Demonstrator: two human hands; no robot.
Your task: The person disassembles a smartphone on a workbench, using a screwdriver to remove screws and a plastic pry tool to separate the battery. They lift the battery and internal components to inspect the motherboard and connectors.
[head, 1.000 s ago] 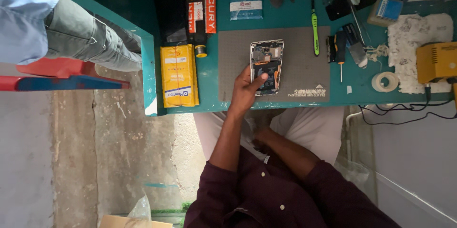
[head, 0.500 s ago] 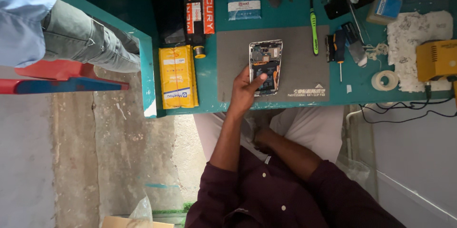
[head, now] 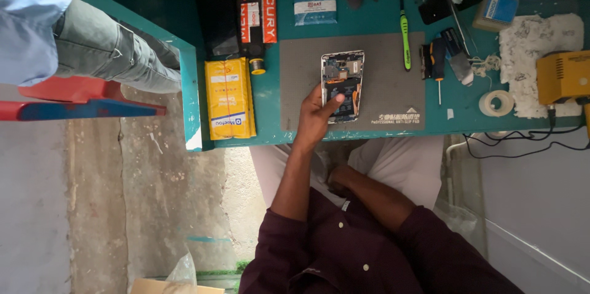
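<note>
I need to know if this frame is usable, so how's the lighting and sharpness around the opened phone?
Head view: light is even and soft, no strong glare on the opened phone or the grey mat; the left hand holding it looks sharp; the right hand sits in dimmer shade below the bench edge; small parts inside the phone are too tiny to resolve.

Left hand [head: 316, 116] on opened phone [head: 342, 85]

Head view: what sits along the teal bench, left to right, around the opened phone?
Yellow package → left hand on the opened phone, both over the grey mat → green tool → screwdriver → tape roll → yellow box.
</note>
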